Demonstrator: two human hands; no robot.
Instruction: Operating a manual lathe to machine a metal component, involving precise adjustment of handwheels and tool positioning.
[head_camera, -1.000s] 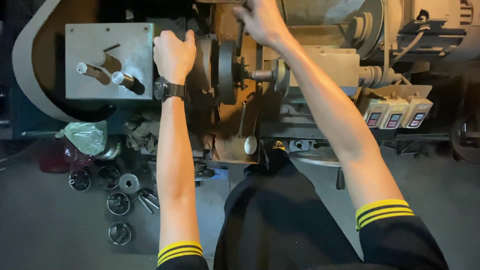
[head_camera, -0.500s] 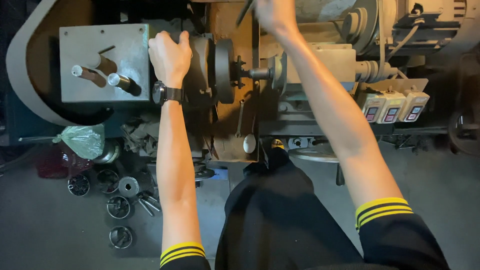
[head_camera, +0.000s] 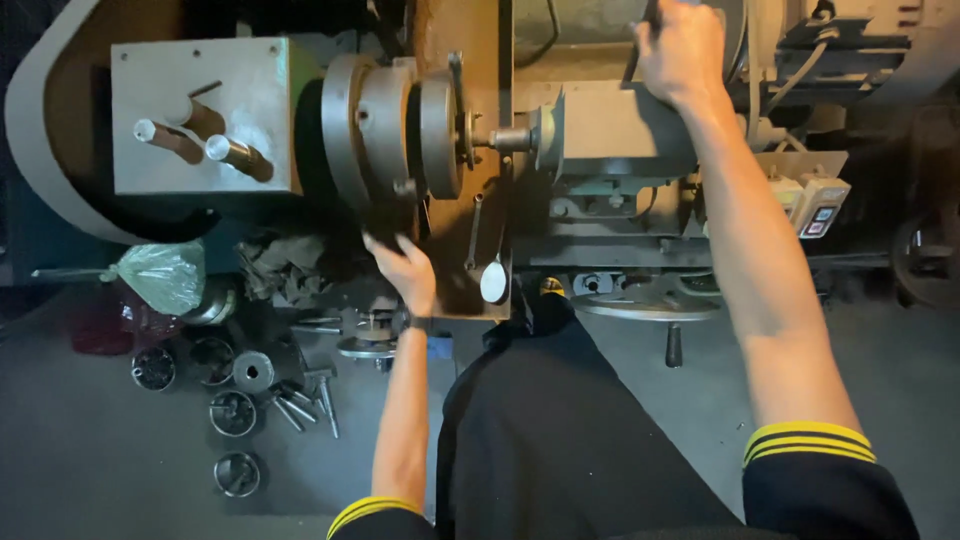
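The person stands over a lathe, both arms stretched out across it. The left hand (head_camera: 402, 268) sits low at the front of the machine, at about six o'clock from the big round chuck (head_camera: 385, 130). Its fingers are curled loosely against the dark underside of the chuck; whether they grip anything I cannot tell, since the spot is in shadow. A dark band circles that wrist.

The right hand (head_camera: 682, 48) is up at one o'clock in the view, closed around a dark lever (head_camera: 640, 40) on top of the pale grey tailstock block (head_camera: 620, 135). The lever's upper end runs out of view.

Between chuck and tailstock, a short spindle tip (head_camera: 505, 138) points at the faceplate, close to it, with a rust-brown panel behind.

At nine o'clock from the chuck stands the grey gearbox housing (head_camera: 200, 110), with two cylindrical handles (head_camera: 235, 155) jutting from its face.

Down at seven o'clock on the floor lie several round metal rings and cups (head_camera: 235, 412) and a few bolts (head_camera: 300, 400), beside a green plastic bag (head_camera: 165, 275). At three o'clock, just right of the forearm, hang small switch boxes (head_camera: 815, 205). A handwheel (head_camera: 650, 305) sits below the tailstock, near the person's dark trousers.
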